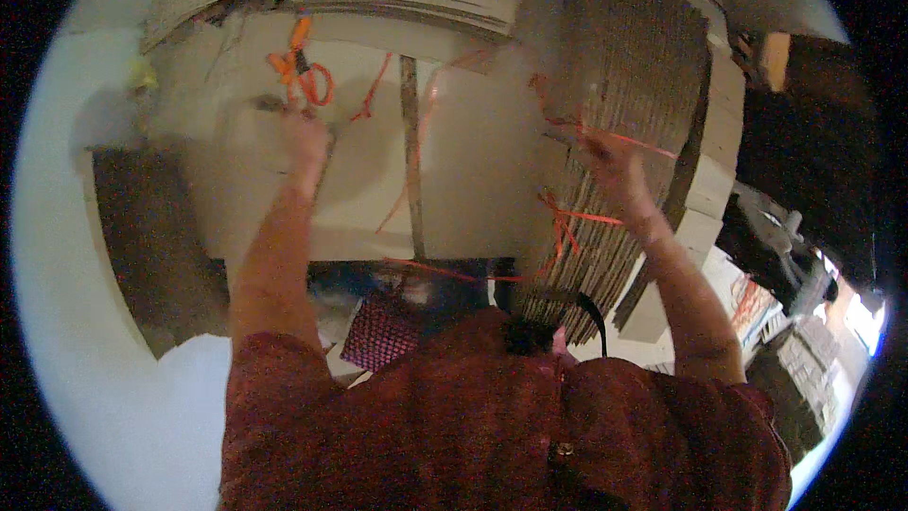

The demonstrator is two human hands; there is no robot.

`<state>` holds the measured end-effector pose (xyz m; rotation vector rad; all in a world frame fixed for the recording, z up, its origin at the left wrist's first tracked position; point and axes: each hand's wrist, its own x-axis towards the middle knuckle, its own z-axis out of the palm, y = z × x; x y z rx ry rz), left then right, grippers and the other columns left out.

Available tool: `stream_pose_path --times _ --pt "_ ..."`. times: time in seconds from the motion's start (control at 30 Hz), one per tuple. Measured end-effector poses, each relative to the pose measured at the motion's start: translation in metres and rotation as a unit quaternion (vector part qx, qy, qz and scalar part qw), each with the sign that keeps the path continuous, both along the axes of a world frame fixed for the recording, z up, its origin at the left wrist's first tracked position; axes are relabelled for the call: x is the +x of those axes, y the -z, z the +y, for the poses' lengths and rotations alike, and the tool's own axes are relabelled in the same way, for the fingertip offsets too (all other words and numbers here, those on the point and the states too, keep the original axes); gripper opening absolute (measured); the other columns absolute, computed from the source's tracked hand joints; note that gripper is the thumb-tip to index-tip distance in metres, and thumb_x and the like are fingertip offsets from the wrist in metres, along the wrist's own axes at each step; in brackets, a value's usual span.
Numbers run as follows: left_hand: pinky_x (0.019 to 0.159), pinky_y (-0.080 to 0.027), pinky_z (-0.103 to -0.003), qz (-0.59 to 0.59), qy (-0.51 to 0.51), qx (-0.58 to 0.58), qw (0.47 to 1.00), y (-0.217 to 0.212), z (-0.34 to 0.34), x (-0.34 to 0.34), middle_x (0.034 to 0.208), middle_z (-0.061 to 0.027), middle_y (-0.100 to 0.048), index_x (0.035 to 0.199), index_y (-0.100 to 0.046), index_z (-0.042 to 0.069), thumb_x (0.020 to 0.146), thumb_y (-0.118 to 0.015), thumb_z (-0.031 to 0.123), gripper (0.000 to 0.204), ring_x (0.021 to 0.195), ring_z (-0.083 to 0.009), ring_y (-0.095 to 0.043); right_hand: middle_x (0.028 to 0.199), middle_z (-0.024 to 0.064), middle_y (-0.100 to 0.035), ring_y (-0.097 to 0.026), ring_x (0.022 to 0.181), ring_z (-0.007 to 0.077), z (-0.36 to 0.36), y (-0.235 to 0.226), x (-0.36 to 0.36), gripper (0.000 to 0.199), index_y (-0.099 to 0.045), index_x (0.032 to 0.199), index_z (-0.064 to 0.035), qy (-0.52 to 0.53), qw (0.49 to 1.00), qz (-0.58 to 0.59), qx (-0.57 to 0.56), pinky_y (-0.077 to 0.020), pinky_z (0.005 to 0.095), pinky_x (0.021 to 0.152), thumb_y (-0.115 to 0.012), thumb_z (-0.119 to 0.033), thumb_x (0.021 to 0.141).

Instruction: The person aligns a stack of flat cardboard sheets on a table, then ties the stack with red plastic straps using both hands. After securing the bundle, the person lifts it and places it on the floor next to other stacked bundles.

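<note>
Left hand (308, 142) is right up at the orange scissors (302, 62), which sit just past its fingertips over the flat cardboard (473, 170), but it's too blurry to tell if it's pinching anything. Right hand (615, 170) is well apart from it, fingers curled by the orange twine (643, 143) on the stack (629, 47), and I can't tell if it's really gripping; a short knotted scrap (371, 96) lies between the hands, nearer the left.
</note>
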<state>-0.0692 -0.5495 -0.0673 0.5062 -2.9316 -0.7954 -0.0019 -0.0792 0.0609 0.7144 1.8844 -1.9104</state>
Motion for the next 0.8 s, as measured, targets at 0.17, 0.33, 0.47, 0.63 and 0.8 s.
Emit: stream_pose_path --times 0.17,0.33,0.47,0.63,0.8 --pt "0.07 -0.049 -0.045 -0.123 0.048 -0.093 0.987 0.072 -0.078 -0.049 0.087 -0.0217 -0.062 0.098 -0.06 -0.001 0.084 -0.053 0.017 0.024 0.085 -0.0351 -0.061 0.082 0.015 -0.057 -0.059 0.081 0.025 -0.051 0.014 0.051 0.014 -0.056 0.092 0.003 -0.285 0.935 0.15 0.146 -0.0464 0.0317 0.07 -0.059 -0.001 0.08" --pt "0.07 -0.05 -0.043 -0.203 0.135 -0.236 0.941 0.082 -0.042 -0.08 0.086 -0.0181 -0.063 0.09 -0.063 0.002 0.085 -0.05 0.019 0.022 0.083 -0.032 -0.061 0.082 0.0149 -0.058 -0.059 0.077 0.0275 -0.06 0.012 0.054 0.013 -0.058 0.09 0.002 -0.193 0.956 0.144 0.168 -0.0464 0.0324 0.067 -0.06 0.0 0.078" --pt "0.065 -0.049 -0.037 -0.238 0.102 -0.194 0.946 0.091 -0.043 -0.083 0.084 -0.0128 -0.061 0.088 -0.062 0.003 0.084 -0.054 0.02 0.019 0.08 -0.025 -0.059 0.083 0.0151 -0.06 -0.06 0.078 0.0268 -0.049 0.014 0.043 0.013 -0.059 0.091 0.0008 -0.11 0.98 0.081 0.143 -0.0468 0.0324 0.068 -0.06 -0.001 0.078" --pt "0.06 -0.048 -0.031 -0.279 0.0 -0.046 0.959 0.084 -0.044 -0.086 0.081 -0.0063 -0.06 0.086 -0.06 0.005 0.083 -0.059 0.022 0.017 0.075 -0.0162 -0.055 0.084 0.0144 -0.061 -0.061 0.08 0.0254 -0.059 0.013 0.034 0.013 -0.062 0.092 -0.0002 -0.172 0.963 0.118 0.172 -0.0473 0.0321 0.069 -0.06 -0.003 0.08" --pt "0.054 -0.042 -0.027 -0.175 -0.187 0.517 0.817 0.01 0.009 -0.037 0.074 -0.0013 -0.053 0.084 -0.056 0.005 0.084 -0.055 0.013 0.008 0.065 -0.0102 -0.049 0.094 0.0124 -0.063 -0.059 0.089 0.017 -0.089 0.01 0.019 0.023 -0.06 0.104 0.0008 -0.206 0.966 0.098 0.119 -0.0473 0.0316 0.077 -0.061 -0.008 0.083"
